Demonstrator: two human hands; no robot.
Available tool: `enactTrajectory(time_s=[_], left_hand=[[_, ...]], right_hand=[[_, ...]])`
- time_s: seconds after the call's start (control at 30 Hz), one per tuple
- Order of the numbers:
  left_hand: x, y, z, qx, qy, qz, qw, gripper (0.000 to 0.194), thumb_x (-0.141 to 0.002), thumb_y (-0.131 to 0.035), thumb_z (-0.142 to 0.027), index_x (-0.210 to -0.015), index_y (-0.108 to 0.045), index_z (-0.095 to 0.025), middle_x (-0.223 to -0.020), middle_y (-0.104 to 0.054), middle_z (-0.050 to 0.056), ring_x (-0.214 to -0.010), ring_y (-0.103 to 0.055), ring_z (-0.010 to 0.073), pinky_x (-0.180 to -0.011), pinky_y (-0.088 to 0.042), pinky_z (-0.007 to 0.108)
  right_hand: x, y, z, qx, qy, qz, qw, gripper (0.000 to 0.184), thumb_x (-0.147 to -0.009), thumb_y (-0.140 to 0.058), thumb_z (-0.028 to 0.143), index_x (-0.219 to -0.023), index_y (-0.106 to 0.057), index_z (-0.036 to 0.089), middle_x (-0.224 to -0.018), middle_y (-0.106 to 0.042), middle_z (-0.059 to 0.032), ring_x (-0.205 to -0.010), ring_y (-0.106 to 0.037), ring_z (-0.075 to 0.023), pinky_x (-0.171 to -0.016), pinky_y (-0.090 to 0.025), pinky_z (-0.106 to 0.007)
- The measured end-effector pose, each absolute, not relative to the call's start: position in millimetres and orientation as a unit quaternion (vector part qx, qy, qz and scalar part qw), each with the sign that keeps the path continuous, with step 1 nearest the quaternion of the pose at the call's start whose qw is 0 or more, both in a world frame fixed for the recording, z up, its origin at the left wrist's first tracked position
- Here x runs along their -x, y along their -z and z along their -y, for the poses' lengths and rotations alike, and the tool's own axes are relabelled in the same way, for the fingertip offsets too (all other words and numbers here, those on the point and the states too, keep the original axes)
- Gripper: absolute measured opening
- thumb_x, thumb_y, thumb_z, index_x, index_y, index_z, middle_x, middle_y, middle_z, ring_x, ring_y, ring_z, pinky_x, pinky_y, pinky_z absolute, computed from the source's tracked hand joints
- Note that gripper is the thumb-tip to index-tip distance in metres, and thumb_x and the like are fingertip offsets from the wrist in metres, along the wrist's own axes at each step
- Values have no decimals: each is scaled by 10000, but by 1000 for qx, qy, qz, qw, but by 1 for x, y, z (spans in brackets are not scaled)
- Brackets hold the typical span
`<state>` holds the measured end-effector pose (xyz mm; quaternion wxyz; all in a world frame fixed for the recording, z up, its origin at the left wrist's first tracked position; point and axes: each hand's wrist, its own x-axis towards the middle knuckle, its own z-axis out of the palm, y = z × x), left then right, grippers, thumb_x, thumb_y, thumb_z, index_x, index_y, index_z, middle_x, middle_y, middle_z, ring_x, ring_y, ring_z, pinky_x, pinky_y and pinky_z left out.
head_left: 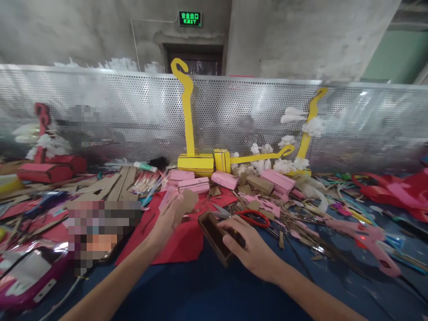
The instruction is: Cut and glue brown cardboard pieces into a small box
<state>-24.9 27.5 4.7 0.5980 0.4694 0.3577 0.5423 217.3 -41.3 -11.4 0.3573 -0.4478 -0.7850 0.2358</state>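
My left hand [169, 219] is raised over a red paper sheet [182, 243] and pinches a small brown cardboard piece [189, 200] between its fingers. My right hand [249, 247] rests on the blue table and grips the near end of a small open brown cardboard box [211, 229]. Red-handled scissors [249, 216] lie just beyond the box, next to my right fingers.
Pink paper blocks [194, 183], brown blocks and cardboard scraps litter the table [200, 290] behind. Yellow cardboard models [190, 133] with white cotton stand against a perforated metal screen [100, 111]. Red paper craft [50, 169] sits far left, red and pink scraps [394, 191] right.
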Motion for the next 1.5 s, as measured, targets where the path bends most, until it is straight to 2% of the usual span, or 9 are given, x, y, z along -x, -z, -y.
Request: enactTrajectory(time_s=[0.13, 0.3, 0.43, 0.6, 0.93, 1.03, 1.2, 1.37, 1.5], left_hand=[[25, -12, -27, -394, -530, -340, 669, 396, -947, -562, -461, -1164, -643, -139, -1024, -758, 121, -795, -740, 221, -720, -595, 334], [27, -17, -24, -367, -531, -326, 691, 412, -962, -546, -443, -1220, -628, -132, -1125, -757, 153, -843, -769, 260, -734, -611, 352], [27, -20, -21, -365, -532, -304, 701, 427, -952, -573, -467, -1214, -631, -134, -1130, -754, 149, -819, -768, 244, -732, -617, 347], [24, -15, -18, -409, -506, -313, 692, 371, -857, -717, -258, -1197, -611, -152, -1070, -765, 132, -879, -767, 261, -780, -601, 354], [27, -3, -23, -510, -501, -305, 629, 254, -829, -784, -360, -964, -699, -163, -781, -694, -2, -655, -605, 84, -605, -459, 188], [27, -1, -24, -506, -496, -317, 630, 342, -787, -823, -343, -1050, -690, -170, -902, -730, 28, -753, -652, 114, -639, -482, 193], [26, -1, -23, -508, -489, -303, 641, 522, -770, -835, -305, -1228, -611, -193, -1162, -724, 96, -988, -704, 209, -847, -560, 304], [25, -4, -21, -485, -515, -293, 643, 479, -750, -852, -265, -1162, -611, -229, -1158, -731, 47, -970, -712, 190, -833, -580, 292], [24, -2, -24, -475, -530, -297, 636, 441, -744, -861, -283, -1119, -648, -192, -1098, -752, 55, -942, -712, 172, -777, -572, 239]], right_hand=[[-216, 9, 43, 440, -255, 780, 365, 312, -1023, -488, 449, -1223, -614, 245, -1168, -613, -74, -1078, -598, -226, -943, -470, -347], [-215, 7, 44, 440, -261, 779, 363, 302, -1027, -482, 446, -1212, -618, 250, -1177, -608, -67, -1097, -598, -222, -953, -464, -339], [-216, 8, 43, 441, -255, 781, 360, 296, -1027, -488, 439, -1214, -622, 252, -1165, -608, -59, -1081, -600, -213, -954, -456, -334], [-216, 9, 43, 445, -250, 782, 358, 299, -1026, -488, 438, -1222, -618, 253, -1163, -610, -61, -1075, -602, -215, -954, -452, -335], [-217, 8, 43, 444, -245, 784, 358, 302, -1024, -488, 433, -1200, -634, 236, -1180, -624, -73, -1068, -617, -226, -939, -471, -338], [-215, 7, 45, 439, -242, 787, 360, 305, -1025, -487, 429, -1203, -637, 231, -1186, -631, -77, -1084, -618, -230, -961, -466, -346], [-226, 7, 36, 473, -191, 780, 362, 305, -1047, -435, 406, -1219, -618, 234, -1173, -666, -75, -1088, -624, -220, -963, -475, -351], [-271, 6, 16, 555, -70, 772, 302, 282, -973, -535, 395, -1147, -654, 208, -1186, -654, -124, -1129, -607, -295, -1004, -461, -462], [-301, 4, 11, 582, -82, 790, 175, 391, -924, -584, 373, -1285, -618, 227, -1376, -573, -141, -1297, -522, -336, -1070, -428, -494]])
